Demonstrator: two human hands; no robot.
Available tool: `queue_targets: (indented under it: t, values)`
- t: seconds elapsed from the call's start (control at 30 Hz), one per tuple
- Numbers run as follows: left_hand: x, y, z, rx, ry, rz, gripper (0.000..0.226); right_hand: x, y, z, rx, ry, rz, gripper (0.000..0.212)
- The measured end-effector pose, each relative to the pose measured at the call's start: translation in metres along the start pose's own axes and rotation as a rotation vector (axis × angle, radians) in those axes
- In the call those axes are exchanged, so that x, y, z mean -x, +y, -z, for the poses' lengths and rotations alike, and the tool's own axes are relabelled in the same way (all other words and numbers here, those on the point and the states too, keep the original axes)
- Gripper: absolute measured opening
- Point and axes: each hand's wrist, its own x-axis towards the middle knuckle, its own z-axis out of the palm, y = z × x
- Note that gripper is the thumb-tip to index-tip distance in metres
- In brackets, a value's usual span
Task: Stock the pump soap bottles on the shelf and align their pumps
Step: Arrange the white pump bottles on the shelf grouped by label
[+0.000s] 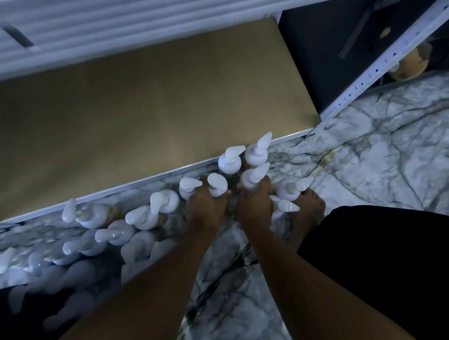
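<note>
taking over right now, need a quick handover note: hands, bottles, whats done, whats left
Left hand: grips a soap bottle just below its pump.
Right hand: grips a second bottle the same way.
Things: the other bottles stand in a loose cluster on the marble floor, along the front edge of the low shelf. Their pumps point different ways.
Done: no bottle is on the shelf in view.
Left: move every bottle onto the shelf, then turn all the pumps the same way.
</note>
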Motion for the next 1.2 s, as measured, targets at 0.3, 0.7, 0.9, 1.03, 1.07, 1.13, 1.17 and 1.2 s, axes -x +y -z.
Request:
queue_targets:
  t: [0.3,0.7,0.9,1.03,1.07,1.13,1.17,1.2]
  values:
    - [0.062,0.0,0.049,-0.05,-0.052,-0.132,0.048,0.053,0.001,0.06,0.105,-0.167,0.166,0.036]
    - [0.115,0.096,0.207,-0.05,-0.077,-0.182,0.046,0.139,-0.09,0.162,-0.076,-0.19,0.333,0.044]
    - [0.15,0.14,0.313,0.246,-0.051,-0.236,0.034,0.181,-0.163,0.178,-0.382,-0.392,0.436,0.019]
    - [0.169,0.15,0.368,0.595,-0.034,-0.234,0.04,0.215,-0.218,0.183,-0.565,-0.51,0.476,0.03]
    - [0.173,0.151,0.378,0.667,-0.015,-0.231,0.045,0.222,-0.229,0.184,-0.588,-0.536,0.491,0.032]
    - [0.18,0.151,0.39,0.785,0.018,-0.224,0.059,0.236,-0.25,0.187,-0.602,-0.601,0.514,0.038]
    - [0.183,0.15,0.392,0.831,0.03,-0.215,0.061,0.242,-0.257,0.188,-0.601,-0.631,0.526,0.042]
    - [0.186,0.15,0.391,0.883,0.041,-0.196,0.061,0.247,-0.263,0.188,-0.596,-0.66,0.541,0.046]
